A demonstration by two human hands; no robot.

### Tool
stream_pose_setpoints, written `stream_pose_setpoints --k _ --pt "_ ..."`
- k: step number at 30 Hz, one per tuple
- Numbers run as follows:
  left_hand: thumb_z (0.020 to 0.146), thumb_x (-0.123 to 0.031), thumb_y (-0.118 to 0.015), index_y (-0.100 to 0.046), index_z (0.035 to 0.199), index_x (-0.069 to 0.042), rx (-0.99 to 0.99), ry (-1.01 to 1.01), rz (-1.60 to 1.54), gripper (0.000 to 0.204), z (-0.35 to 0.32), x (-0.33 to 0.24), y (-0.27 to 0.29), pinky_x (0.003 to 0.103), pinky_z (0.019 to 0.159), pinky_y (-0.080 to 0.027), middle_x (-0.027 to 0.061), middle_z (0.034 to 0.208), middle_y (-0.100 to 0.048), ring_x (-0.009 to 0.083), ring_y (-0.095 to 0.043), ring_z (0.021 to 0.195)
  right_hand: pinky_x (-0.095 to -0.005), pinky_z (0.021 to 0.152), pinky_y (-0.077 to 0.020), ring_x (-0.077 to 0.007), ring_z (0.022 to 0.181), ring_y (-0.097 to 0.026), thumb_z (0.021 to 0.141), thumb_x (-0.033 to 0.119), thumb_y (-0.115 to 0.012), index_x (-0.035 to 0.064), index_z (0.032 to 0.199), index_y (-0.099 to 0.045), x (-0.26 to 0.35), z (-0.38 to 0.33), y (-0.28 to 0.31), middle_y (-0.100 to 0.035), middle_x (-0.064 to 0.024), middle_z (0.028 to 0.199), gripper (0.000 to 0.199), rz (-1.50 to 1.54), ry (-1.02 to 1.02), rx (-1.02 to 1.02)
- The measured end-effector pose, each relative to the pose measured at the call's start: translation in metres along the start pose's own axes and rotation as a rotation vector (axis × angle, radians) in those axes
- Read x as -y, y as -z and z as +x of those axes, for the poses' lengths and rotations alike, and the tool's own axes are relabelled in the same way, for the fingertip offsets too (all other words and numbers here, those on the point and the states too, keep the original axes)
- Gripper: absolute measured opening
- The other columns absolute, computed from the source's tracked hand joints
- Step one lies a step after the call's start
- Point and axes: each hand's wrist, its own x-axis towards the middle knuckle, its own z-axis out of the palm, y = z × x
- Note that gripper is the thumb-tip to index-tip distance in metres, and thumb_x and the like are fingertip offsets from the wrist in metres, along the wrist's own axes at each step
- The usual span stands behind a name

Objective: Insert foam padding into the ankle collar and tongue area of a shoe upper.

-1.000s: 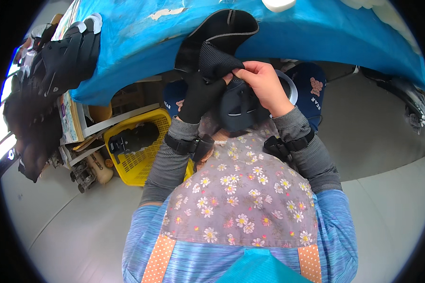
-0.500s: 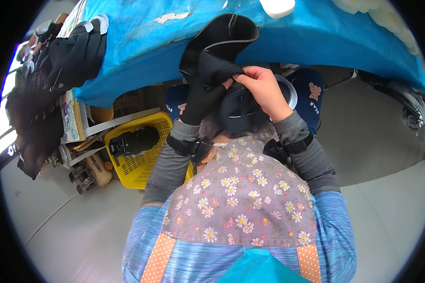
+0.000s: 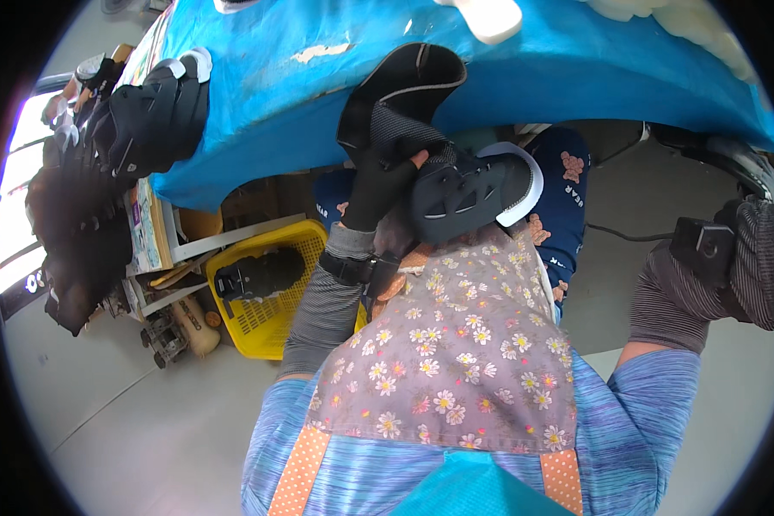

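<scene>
My left hand (image 3: 374, 193), in a black glove with a bare thumb tip, is closed on what looks like a black shoe upper (image 3: 456, 202) above my lap. The upper has a flared smooth collar (image 3: 411, 73) at its far end, a ribbed mesh part in the middle and slotted holes near its rounded end. A white curved strip (image 3: 525, 189) edges that end on the right. My right forearm (image 3: 671, 297), in a striped grey sleeve with a black device at the wrist, reaches far right. The right hand itself is hidden at the picture's dark rim.
A blue-covered table (image 3: 267, 112) lies ahead, with a white object (image 3: 488, 19) on it. Several similar black uppers (image 3: 150, 125) hang over its left end. A yellow basket (image 3: 258, 335) with a black piece in it stands on the left. A dark cable (image 3: 615, 232) runs right.
My right hand has let go of the upper and swung far right, out of sight. The upper's rounded end and white strip now show more fully. The left hand keeps its grip.
</scene>
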Motion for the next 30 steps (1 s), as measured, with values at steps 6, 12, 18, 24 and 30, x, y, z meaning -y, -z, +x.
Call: stream_pose_setpoints --k 6,12,18,24,30 --pt "0.086 -0.003 -0.068 -0.060 0.116 0.003 0.023 0.092 -0.099 0.032 -0.006 -0.006 -0.003 0.029 0.088 -0.050 0.0099 0.111 -0.065 0.0166 -0.062 0.098 -0.0314 0.091 -0.0487 -0.0172 0.101 -0.062 0.095 0.014 -0.057 0.0037 0.114 -0.062 0.006 0.000 0.005 -0.066 -0.0109 0.112 0.023 0.031 -0.004 -0.022" --pt "0.082 -0.009 -0.074 -0.062 0.110 0.005 -0.058 -0.055 -0.064 0.033 -0.006 0.003 -0.003 0.029 0.084 -0.052 0.0112 0.106 -0.066 0.0174 -0.064 0.093 -0.0315 0.091 -0.0488 -0.0172 0.101 -0.062 0.095 0.014 -0.058 0.0036 0.115 -0.062 0.014 0.002 0.003 -0.066 -0.0110 0.112 0.023 0.082 0.011 -0.033" --pt "0.080 -0.015 -0.078 -0.054 0.119 0.007 0.025 0.099 -0.039 0.051 0.000 -0.006 -0.003 0.030 0.082 -0.052 0.0148 0.104 -0.064 0.0203 -0.064 0.091 -0.0315 0.091 -0.0489 -0.0172 0.101 -0.062 0.095 0.014 -0.058 0.0036 0.115 -0.061 0.015 0.001 0.008 -0.066 -0.0111 0.112 0.023 0.062 0.021 -0.046" --pt "0.081 -0.014 -0.077 -0.055 0.117 0.008 -0.094 0.017 -0.086 0.047 -0.003 0.009 -0.004 0.031 0.078 -0.055 0.0149 0.105 -0.064 0.0201 -0.065 0.089 -0.0316 0.091 -0.0489 -0.0173 0.101 -0.062 0.095 0.014 -0.058 0.0035 0.115 -0.061 0.020 -0.002 0.006 -0.066 -0.0112 0.112 0.023 0.090 0.045 -0.038" --pt "0.082 -0.011 -0.076 -0.054 0.117 0.008 -0.031 0.099 -0.104 0.045 -0.003 -0.002 -0.002 0.030 0.077 -0.055 0.0141 0.105 -0.063 0.0196 -0.064 0.090 -0.0316 0.091 -0.0490 -0.0173 0.101 -0.062 0.095 0.013 -0.058 0.0035 0.116 -0.061 0.022 0.003 0.013 -0.066 -0.0112 0.112 0.024 0.091 0.045 -0.060"
